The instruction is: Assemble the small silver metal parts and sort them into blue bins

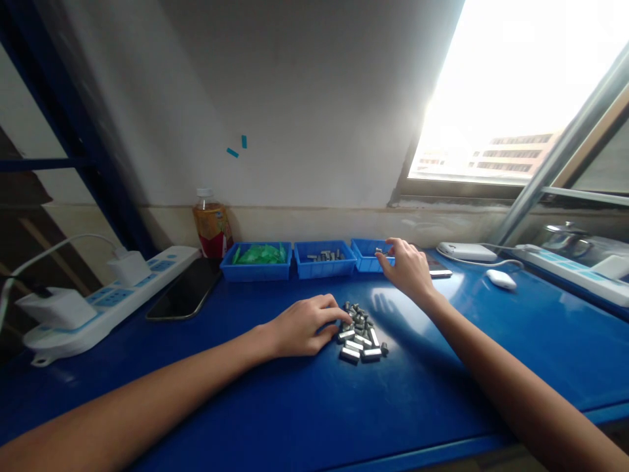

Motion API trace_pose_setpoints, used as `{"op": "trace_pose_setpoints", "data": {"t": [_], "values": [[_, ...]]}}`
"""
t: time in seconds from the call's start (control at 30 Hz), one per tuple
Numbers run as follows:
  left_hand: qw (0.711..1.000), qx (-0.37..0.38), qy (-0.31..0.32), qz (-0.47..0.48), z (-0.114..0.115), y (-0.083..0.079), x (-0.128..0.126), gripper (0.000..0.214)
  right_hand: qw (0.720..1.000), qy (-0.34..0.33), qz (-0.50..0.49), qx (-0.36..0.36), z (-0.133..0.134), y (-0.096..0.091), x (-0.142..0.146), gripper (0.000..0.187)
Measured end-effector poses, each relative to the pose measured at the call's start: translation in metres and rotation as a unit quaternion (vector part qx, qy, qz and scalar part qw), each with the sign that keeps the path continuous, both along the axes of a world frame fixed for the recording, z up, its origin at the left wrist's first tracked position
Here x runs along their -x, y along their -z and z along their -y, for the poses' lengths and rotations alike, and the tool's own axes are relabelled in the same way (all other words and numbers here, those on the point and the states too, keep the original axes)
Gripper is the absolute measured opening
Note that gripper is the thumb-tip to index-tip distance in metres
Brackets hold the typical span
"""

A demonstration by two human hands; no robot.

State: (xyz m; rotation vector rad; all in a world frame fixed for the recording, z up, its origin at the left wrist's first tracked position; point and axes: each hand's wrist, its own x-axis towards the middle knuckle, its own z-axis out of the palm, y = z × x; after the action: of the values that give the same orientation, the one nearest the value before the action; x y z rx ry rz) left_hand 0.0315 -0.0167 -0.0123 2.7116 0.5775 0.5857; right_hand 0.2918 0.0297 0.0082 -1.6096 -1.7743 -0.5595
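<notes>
A loose pile of small metal pieces [361, 341], some of them longer hex standoffs with shiny flat sides, lies on the blue table. My left hand [314, 322] rests at the pile's left edge, fingers bent but apart, index fingertip touching the pieces. Above the right blue bin [366, 263] is my right hand [407, 265], its thumb and index finger apart. A small metal piece [378, 250] shows by those fingertips; whether they touch it is unclear. The middle blue bin [324, 269] contains several metal pieces, and the left blue bin [255, 272] contains green pieces.
Left of the bins are a drink bottle [212, 226], a dark phone [187, 292] and a power strip [113, 298] with plugs. Behind my right hand lies another phone [439, 269]. White devices [466, 252], a small white case [501, 280] and a second power strip [574, 269] are at right.
</notes>
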Motion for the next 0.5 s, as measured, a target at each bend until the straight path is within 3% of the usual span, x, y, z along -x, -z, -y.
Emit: {"op": "trace_pose_setpoints", "data": {"t": [0.1,0.33,0.5], "values": [[1.0,-0.002,-0.008,-0.001,-0.001,0.0,-0.001,0.02,0.998,-0.007,0.023,0.062,-0.001,0.006,-0.003,0.025],[0.999,-0.015,-0.028,0.0,-0.001,0.003,-0.001,0.009,0.962,-0.234,0.062,0.128,0.039,0.003,0.047,0.018],[0.998,-0.003,-0.053,0.015,-0.007,0.008,-0.001,0.009,0.936,-0.303,0.075,0.161,0.053,0.002,0.06,0.017]]}}
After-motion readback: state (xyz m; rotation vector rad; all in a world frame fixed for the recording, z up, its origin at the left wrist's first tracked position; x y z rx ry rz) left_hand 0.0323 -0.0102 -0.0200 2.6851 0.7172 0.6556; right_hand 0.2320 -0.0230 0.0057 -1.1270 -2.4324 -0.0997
